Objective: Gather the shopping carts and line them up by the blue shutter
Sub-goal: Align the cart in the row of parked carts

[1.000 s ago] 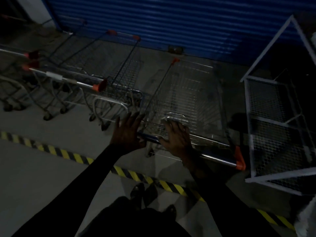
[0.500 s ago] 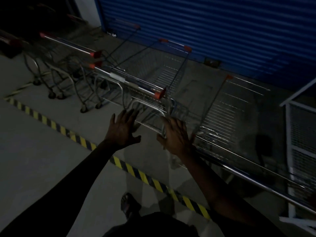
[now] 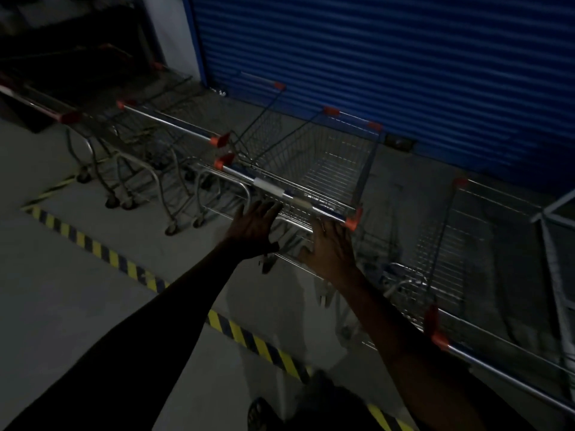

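shopping carts (image 3: 168, 121) are standing in a row facing the blue shutter (image 3: 373, 73). the rightmost cart (image 3: 460, 250), pushed by both hands a second ago, is now sitting released there. the left hand (image 3: 253, 227) and right hand (image 3: 331, 247), fingers spread and holding nothing, are reaching toward the next cart's handle (image 3: 289, 197), probably to align it.

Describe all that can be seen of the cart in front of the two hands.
The cart is a silver wire basket, empty, upright on the grey floor, its front toward the blue shutter. Orange caps mark its front corners and both ends of its metal handle, which carries a white sleeve. Another cart stands close beside it. The left hand and right hand reach open toward the handle; contact cannot be told.
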Demonstrator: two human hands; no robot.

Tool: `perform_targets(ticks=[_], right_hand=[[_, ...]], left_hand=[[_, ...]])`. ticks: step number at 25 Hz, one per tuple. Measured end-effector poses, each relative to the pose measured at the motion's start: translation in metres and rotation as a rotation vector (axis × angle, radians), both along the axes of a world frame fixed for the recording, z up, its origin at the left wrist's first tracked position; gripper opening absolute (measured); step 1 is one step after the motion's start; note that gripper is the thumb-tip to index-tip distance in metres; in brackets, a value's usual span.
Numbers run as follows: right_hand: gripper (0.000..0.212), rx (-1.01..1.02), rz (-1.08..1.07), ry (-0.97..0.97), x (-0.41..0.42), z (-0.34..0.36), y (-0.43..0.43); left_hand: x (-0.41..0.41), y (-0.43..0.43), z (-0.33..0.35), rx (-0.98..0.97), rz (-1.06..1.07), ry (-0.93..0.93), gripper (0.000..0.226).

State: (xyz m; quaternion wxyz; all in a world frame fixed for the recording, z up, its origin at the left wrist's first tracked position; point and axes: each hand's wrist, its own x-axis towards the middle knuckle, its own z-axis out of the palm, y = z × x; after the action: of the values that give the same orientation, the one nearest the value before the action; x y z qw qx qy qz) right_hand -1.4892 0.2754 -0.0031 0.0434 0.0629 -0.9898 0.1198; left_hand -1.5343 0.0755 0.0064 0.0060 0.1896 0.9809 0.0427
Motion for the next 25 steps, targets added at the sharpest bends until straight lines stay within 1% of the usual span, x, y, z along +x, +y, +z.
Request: perform_targets(ticks=[3,7,9,11,13,15,17,19,20,23,25], right_hand=[[0.077,0.04,-0.015,-0.099,-0.034,-0.009,-0.007],[0.076,0.073,-0.023,-0.129,-0.083,-0.024,-0.014],[0.071,0.069,-0.037,-0.151,-0.111,-0.029,-0.017],[0.061,0.061,-0.043,-0.189,-0.139,-0.032,-0.022],[0.052,0.018,-0.067,-0.236,-0.16,-0.032,-0.027],[0.04,-0.02,-0.11,-0.244,-0.167,-0.035,-0.028],[0.032,-0.015,-0.131,-0.227,-0.168,-0.041,-0.026],[0.033,0.015,-0.161,-0.218,-0.168,-0.049,-0.025],[0.034,0.016,-0.185,-0.226,-0.17,-0.052,-0.025],[0.035,0.002,-0.261,-0.241,-0.179,-0.056,-0.027],[0.031,0.041,-0.283,-0.237,-0.182,-0.056,-0.028]], left_hand=[[-0.039,-0.013,-0.01,-0.054,0.023,-0.053,0.101],[-0.1,-0.026,-0.013,-0.09,0.018,-0.091,0.097],[-0.128,-0.032,-0.013,-0.102,0.006,-0.116,0.093],[-0.155,-0.036,-0.015,-0.08,-0.06,-0.11,0.083],[-0.177,-0.036,-0.018,-0.043,-0.117,-0.086,0.067],[-0.193,-0.032,-0.023,-0.093,-0.146,-0.121,0.058],[-0.206,-0.025,-0.03,-0.213,-0.204,-0.172,0.053],[-0.218,-0.02,-0.04,-0.321,-0.274,-0.191,0.046],[-0.224,-0.019,-0.041,-0.334,-0.299,-0.195,0.043],[-0.245,-0.022,-0.039,-0.272,-0.416,-0.188,0.032],[-0.255,-0.025,-0.042,-0.245,-0.497,-0.155,0.031]])
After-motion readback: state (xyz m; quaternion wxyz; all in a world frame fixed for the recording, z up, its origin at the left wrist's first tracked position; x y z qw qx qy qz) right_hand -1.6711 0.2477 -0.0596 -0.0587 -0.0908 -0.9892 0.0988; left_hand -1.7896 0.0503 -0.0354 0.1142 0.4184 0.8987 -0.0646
